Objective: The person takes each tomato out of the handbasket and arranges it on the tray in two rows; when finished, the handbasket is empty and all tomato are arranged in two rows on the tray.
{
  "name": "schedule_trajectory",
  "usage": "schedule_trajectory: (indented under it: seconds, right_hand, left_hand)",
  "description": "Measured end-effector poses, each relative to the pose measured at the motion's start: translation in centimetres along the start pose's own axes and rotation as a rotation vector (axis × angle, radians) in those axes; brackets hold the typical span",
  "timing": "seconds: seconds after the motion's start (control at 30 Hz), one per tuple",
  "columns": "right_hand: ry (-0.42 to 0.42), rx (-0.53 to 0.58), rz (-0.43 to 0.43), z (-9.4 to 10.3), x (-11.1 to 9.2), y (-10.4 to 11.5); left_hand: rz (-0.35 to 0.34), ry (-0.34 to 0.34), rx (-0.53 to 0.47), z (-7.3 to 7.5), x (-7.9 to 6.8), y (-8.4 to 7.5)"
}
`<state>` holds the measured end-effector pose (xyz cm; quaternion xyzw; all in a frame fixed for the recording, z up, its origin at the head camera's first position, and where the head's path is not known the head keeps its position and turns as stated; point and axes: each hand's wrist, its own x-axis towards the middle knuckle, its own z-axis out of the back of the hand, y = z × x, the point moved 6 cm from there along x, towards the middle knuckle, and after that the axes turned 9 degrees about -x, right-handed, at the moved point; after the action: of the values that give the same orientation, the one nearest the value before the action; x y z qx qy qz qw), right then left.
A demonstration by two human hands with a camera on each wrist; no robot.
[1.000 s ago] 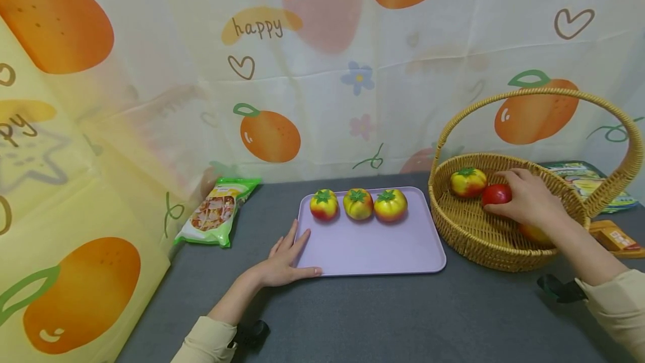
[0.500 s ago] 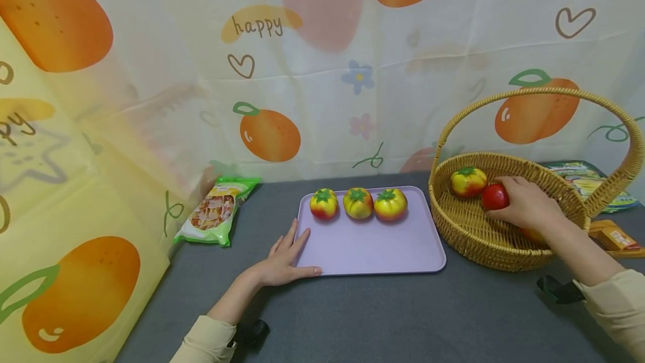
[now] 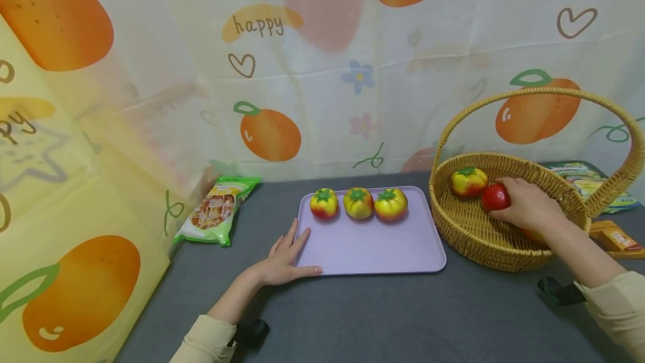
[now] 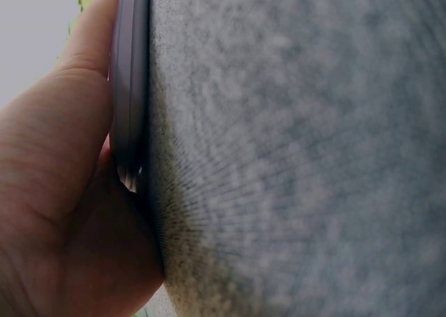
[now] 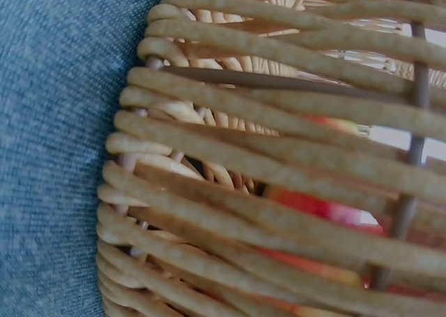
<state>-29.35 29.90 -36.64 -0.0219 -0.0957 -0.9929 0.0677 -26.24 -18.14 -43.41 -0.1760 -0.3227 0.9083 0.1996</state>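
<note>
My right hand (image 3: 531,204) reaches into the wicker basket (image 3: 468,245) and grips a shiny red fruit (image 3: 496,198), probably an apple, from its right side. Left of it in the basket sits a yellow-red tomato-like fruit (image 3: 468,182) with a green leafy top. Another yellow-orange fruit (image 3: 533,235) is mostly hidden under my right wrist. My left hand (image 3: 282,259) rests with spread fingers on the left corner of a lilac tray (image 3: 373,251). Along the tray's back stand three yellow-red fruits (image 3: 358,204) with green tops. The basket weave (image 5: 279,150) covers most of the right wrist view.
A green and white snack bag (image 3: 214,212) lies at the back left. Behind the basket is a green package (image 3: 594,184), and an orange-brown item (image 3: 617,238) lies to its right. The basket's tall handle (image 3: 534,92) arches above it. A printed curtain (image 3: 322,99) hangs behind the table.
My right hand's fingers have closed in a little around the red fruit, which has shifted only slightly. The left hand and the tray have stayed where they were.
</note>
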Motion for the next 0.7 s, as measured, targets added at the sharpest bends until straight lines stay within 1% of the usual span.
schedule_trajectory:
  seconds: [0.43,0.7]
  right_hand:
    - [-0.039,0.025,0.024,0.4,-0.1,0.4]
    - [-0.064,0.053,0.031,0.9,-0.6,1.0]
  left_hand:
    - [0.002,0.002,-0.002,0.0,0.0,0.0]
    - [0.0,0.001,-0.002,0.0,0.0,0.0]
